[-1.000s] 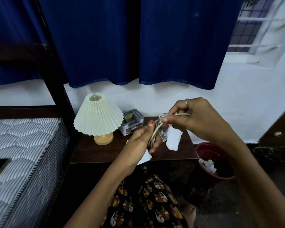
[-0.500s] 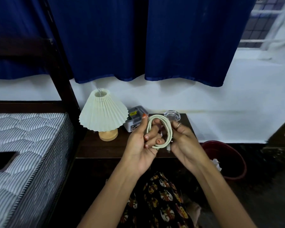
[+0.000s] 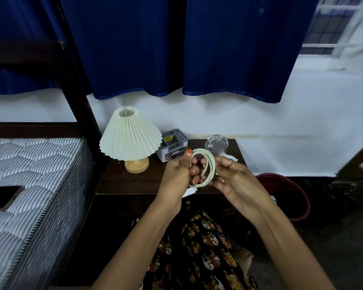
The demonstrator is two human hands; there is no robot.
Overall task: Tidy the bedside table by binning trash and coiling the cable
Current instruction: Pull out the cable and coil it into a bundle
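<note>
At frame centre, my left hand [image 3: 177, 171] is gripping the coiled cable [image 3: 205, 166]; my right hand [image 3: 237, 182] is cupping it, fingers loosely curled.

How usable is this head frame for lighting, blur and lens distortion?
Head view: dim and blue-tinted, the dark wooden bedside table and floor nearly lost in shadow; wide-angle bending curves the dark bed post; the barred window is smeared; the coiled pale cable between left hand and right hand stays readable.
</note>
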